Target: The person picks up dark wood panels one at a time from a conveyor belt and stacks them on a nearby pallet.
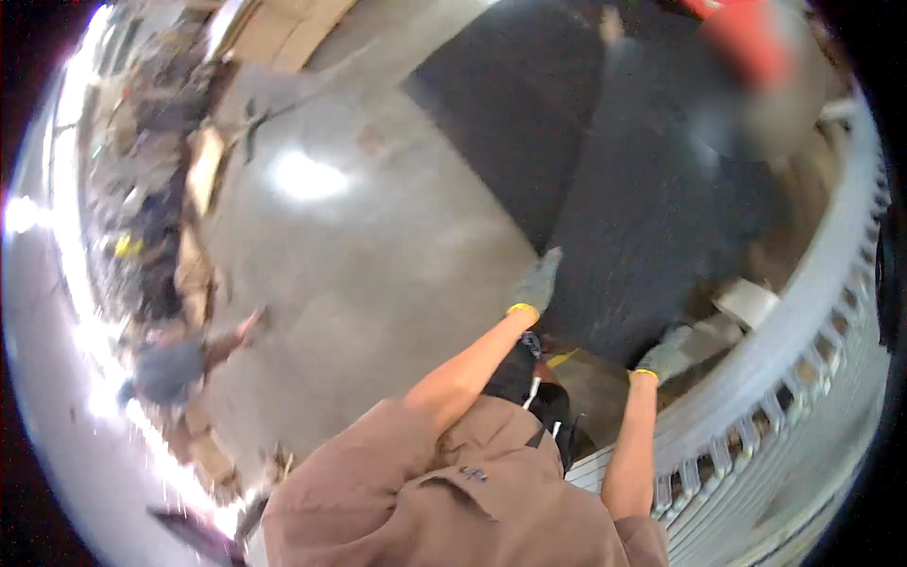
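A large, flat black sheet [652, 208] stretches away in front of me, with a lengthwise line like a fold or overlap across it. I cannot tell its material. My left hand [539, 283], in a grey glove with a yellow cuff, grips its near left edge. At the near right corner my right hand [669, 353], gloved alike, is closed on the edge, its fingers partly blurred. Beyond the far end, another person in red [751, 47] is smeared by motion; that person's hand or arm [612, 26] touches the far edge.
On my right curves a grey conveyor-like frame [803, 274] with a row of slots, and a white box-like piece [748, 302] lies beside it. Smooth concrete floor [368, 255] spreads to the left. Another person [175, 369] is farther left, near cardboard [194, 274] and piled goods.
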The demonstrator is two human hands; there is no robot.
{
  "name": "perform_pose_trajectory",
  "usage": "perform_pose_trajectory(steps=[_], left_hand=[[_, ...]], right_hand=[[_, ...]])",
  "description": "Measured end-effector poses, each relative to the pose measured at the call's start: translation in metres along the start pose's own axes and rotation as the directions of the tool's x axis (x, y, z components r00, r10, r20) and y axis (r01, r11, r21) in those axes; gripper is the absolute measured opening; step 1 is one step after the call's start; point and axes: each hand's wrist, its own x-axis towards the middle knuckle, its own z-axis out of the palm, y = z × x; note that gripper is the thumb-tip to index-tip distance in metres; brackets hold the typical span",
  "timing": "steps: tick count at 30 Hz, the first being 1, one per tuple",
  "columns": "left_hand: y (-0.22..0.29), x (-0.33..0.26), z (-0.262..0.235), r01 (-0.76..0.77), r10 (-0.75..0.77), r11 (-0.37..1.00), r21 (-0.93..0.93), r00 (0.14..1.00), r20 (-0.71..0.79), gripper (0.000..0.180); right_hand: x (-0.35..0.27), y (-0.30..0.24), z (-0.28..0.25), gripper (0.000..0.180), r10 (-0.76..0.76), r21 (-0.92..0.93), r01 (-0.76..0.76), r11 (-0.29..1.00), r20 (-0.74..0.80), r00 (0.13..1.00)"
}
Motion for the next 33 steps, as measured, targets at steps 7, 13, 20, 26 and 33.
perform_pose_trajectory(steps=[7,13,20,26,33], left_hand=[[-0.086,-0.082,-0.028,-0.341,0.345,0.902,-0.266,0.938,-0.032,0.053],[-0.031,-0.212,-0.004,-0.199,0.302,0.891,-0.409,0.931,0.206,0.056],[-0.035,-0.270,0.072,-0.938,0.891,0.334,0.087,0.345,0.296,0.038],[0.005,-0.315,0.095,-0.967,0.771,0.159,0.199,0.248,0.587,0.036],[0.015,-0.358,0.150,-0.943,0.608,-0.295,0.152,-0.063,0.791,0.041]], right_hand=[[-0.091,-0.127,-0.115,0.049,0.509,-0.894,0.066,0.443,0.311,0.803],[-0.141,-0.063,-0.291,0.039,0.283,-0.679,-0.196,0.707,0.018,0.959],[-0.200,0.075,-0.405,0.034,0.425,-0.774,-0.531,0.346,-0.376,0.824],[-0.242,-0.049,-0.461,0.059,0.669,0.500,-0.446,0.742,-0.514,0.537],[-0.329,0.027,-0.475,0.065,0.834,0.576,-0.611,0.543,-0.456,0.312]])
